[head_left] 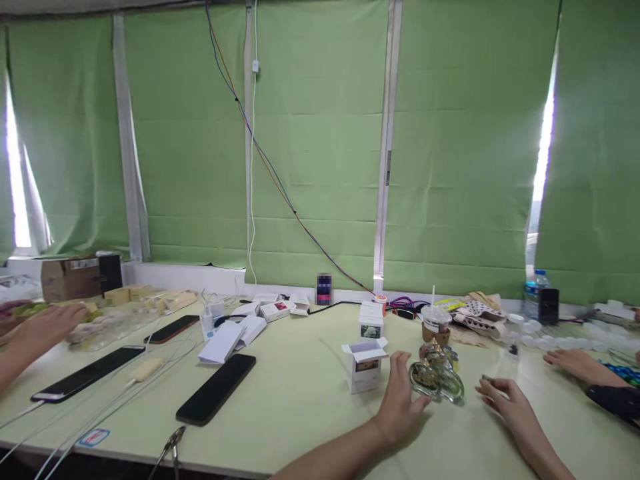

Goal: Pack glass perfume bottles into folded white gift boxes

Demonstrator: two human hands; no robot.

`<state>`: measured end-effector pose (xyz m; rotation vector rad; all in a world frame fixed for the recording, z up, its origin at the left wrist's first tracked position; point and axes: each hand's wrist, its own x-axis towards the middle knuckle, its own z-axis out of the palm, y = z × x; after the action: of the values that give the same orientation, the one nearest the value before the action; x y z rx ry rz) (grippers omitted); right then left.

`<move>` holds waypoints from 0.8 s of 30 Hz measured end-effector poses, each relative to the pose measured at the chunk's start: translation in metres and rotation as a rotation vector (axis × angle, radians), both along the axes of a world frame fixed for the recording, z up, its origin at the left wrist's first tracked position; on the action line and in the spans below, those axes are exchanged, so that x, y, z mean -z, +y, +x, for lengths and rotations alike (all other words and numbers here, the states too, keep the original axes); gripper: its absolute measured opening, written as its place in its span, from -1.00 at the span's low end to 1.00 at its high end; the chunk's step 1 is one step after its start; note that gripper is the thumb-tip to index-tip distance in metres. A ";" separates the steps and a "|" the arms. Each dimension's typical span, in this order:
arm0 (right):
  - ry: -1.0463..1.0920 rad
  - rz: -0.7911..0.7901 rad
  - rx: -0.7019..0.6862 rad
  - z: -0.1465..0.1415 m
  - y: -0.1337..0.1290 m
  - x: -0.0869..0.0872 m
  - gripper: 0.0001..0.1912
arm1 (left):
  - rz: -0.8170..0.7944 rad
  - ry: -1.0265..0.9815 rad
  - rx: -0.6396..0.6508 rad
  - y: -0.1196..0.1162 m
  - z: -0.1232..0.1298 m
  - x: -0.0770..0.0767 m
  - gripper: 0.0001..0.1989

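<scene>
My left hand [399, 407] is raised just above the table with thumb and fingers apart, holding nothing. It is between an open white box [364, 367] and a shiny, clear ornament with gold and green tones [436, 373]. On the ornament's other side, my right hand [505, 400] pinches a small greenish piece [487, 379] between thumb and fingertips. The open box stands upright with its flaps raised and a dark picture on its front. Behind it is a second white box [371, 321].
A cup with a straw [435, 321] stands behind the ornament. Phones [217, 389], cables, white papers [231, 339] and pliers [173, 448] lie to the left. Other people's hands [575, 363] reach in at both sides. A bottle [535, 297] stands at the back right.
</scene>
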<state>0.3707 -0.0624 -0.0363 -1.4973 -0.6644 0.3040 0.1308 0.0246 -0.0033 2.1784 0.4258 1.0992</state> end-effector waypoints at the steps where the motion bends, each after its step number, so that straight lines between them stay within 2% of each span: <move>1: 0.077 0.001 -0.029 -0.007 -0.008 0.002 -0.57 | -0.078 -0.011 -0.003 0.004 0.005 0.001 -0.28; 4: 0.239 0.070 -0.131 -0.029 -0.029 0.005 -0.45 | -0.234 -0.013 0.002 0.015 0.015 0.003 -0.33; 6: 0.358 0.145 -0.201 -0.044 -0.038 0.003 -0.44 | -0.245 -0.002 0.006 0.020 0.018 0.002 -0.46; 9: 0.490 0.208 -0.232 -0.061 -0.044 -0.002 -0.50 | -0.231 0.060 0.023 0.025 0.021 0.002 -0.68; 13: 0.505 0.228 -0.287 -0.075 -0.044 -0.007 -0.56 | -0.281 0.144 0.023 0.028 0.021 0.007 -0.78; 15: 0.390 0.210 -0.221 -0.076 -0.044 -0.009 -0.54 | -0.296 0.148 0.008 0.029 0.018 0.010 -0.77; 18: 0.028 0.102 -0.072 -0.074 -0.044 -0.012 -0.56 | -0.288 0.139 -0.010 0.029 0.012 0.011 -0.74; 19: -0.122 0.047 -0.083 -0.074 -0.044 -0.012 -0.60 | -0.282 0.135 -0.004 0.029 0.009 0.010 -0.74; 21: -0.386 -0.067 -0.197 -0.074 -0.042 -0.012 -0.71 | -0.271 0.128 0.022 0.027 0.006 0.007 -0.75; 24: -0.597 -0.168 -0.331 -0.075 -0.038 -0.008 -0.78 | -0.273 0.127 0.066 0.025 0.004 0.004 -0.76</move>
<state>0.2958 -0.1002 -0.0288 -1.6462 -1.3985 0.1616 0.1346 0.0495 -0.0069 2.0104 0.5238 0.8180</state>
